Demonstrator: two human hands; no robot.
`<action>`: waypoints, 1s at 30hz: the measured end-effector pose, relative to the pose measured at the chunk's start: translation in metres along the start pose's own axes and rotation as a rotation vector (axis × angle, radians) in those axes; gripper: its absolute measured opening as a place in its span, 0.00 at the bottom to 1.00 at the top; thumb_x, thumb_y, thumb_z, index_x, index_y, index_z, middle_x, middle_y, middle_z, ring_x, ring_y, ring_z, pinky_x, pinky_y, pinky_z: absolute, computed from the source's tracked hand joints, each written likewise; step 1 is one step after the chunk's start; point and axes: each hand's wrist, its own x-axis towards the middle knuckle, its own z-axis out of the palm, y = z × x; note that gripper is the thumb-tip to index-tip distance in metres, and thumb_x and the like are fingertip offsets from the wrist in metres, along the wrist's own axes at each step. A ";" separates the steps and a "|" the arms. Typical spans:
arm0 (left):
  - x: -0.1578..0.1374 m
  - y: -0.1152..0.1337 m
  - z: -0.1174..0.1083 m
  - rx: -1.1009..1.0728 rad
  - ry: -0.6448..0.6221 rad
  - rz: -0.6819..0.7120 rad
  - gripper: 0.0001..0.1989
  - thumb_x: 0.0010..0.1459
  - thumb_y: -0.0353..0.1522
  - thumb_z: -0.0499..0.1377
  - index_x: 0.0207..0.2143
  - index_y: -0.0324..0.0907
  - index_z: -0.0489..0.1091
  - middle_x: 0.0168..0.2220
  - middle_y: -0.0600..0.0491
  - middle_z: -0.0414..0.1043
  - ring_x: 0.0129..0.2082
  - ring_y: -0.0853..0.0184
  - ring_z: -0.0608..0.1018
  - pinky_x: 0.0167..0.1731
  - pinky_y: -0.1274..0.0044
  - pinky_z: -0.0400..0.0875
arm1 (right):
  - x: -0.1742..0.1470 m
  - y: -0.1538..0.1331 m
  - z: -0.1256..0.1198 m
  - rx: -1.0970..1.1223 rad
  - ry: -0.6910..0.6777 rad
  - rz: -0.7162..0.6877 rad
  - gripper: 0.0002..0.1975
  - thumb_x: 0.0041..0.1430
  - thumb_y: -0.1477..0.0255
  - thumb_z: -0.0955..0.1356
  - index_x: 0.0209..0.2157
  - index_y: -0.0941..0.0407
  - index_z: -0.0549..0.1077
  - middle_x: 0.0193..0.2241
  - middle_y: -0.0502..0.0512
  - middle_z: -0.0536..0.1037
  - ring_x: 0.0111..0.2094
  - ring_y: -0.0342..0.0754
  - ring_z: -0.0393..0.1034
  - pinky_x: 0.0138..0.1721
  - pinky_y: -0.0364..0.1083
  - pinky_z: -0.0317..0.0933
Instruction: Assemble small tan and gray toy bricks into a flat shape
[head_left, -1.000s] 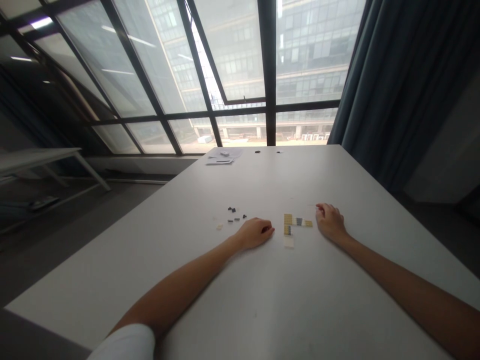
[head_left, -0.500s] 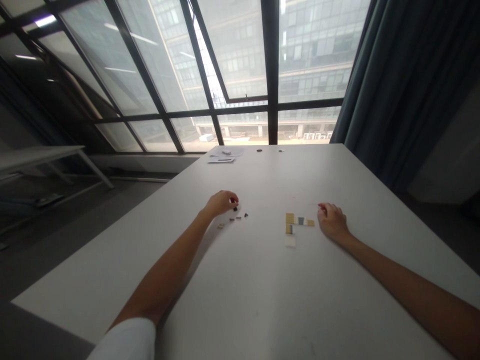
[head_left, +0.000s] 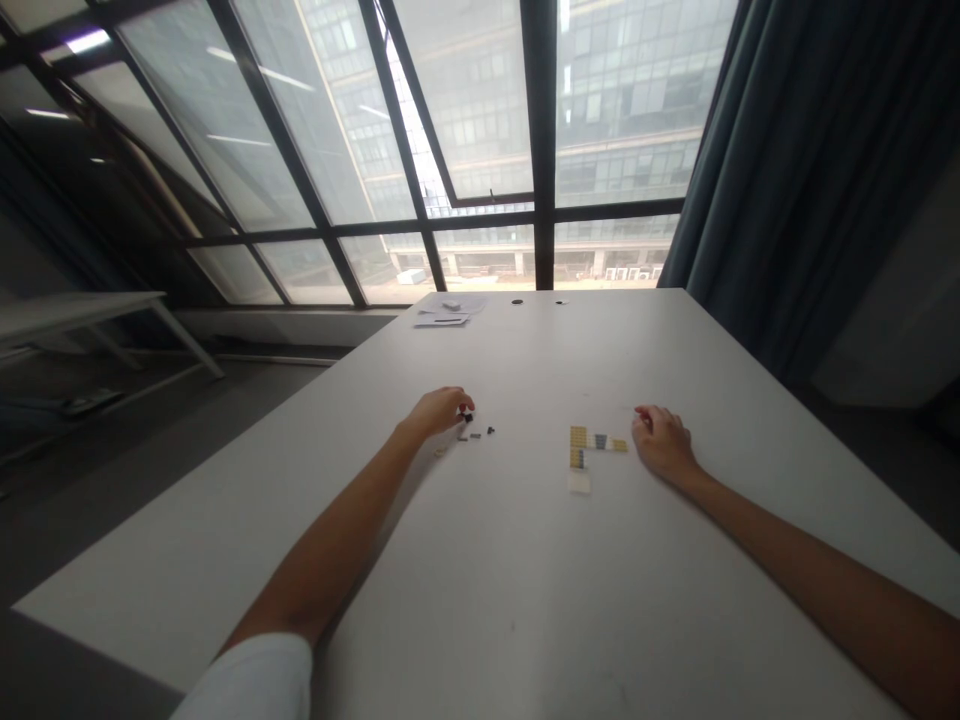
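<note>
My left hand (head_left: 441, 410) reaches over the table, thumb and fingers pinched at a small black piece (head_left: 467, 418); whether the piece is lifted off the tabletop I cannot tell. Close by lie a small dark three-lobed piece (head_left: 490, 430), two small dark flat bits (head_left: 475, 436) and a pale tan piece (head_left: 439, 453). My right hand (head_left: 663, 440) rests on the table with curled fingers, and what its fingertips hold, if anything, is too small to make out. Left of it lies an L-shaped arrangement of yellow, grey and whitish blocks (head_left: 578, 437), with a whitish square (head_left: 580, 483) at its near end.
The white table (head_left: 480, 580) stretches toward tall windows. Papers with a dark pen-like thing (head_left: 442, 320) lie at its far left corner. A dark round disc (head_left: 517, 301) and a tiny dark item (head_left: 560, 302) sit at the far edge. A blue curtain (head_left: 750, 180) hangs at right.
My left hand has dipped slightly, its fingertips coming down at the black piece. My right hand and the block arrangement hold still. The view has shifted very slightly.
</note>
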 end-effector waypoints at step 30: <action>-0.001 0.023 -0.011 -0.028 0.087 0.103 0.12 0.57 0.36 0.58 0.41 0.49 0.78 0.42 0.54 0.76 0.42 0.65 0.77 0.37 0.80 0.69 | -0.001 -0.001 -0.002 0.006 -0.011 0.003 0.18 0.63 0.65 0.60 0.49 0.56 0.73 0.45 0.61 0.76 0.48 0.57 0.66 0.47 0.54 0.57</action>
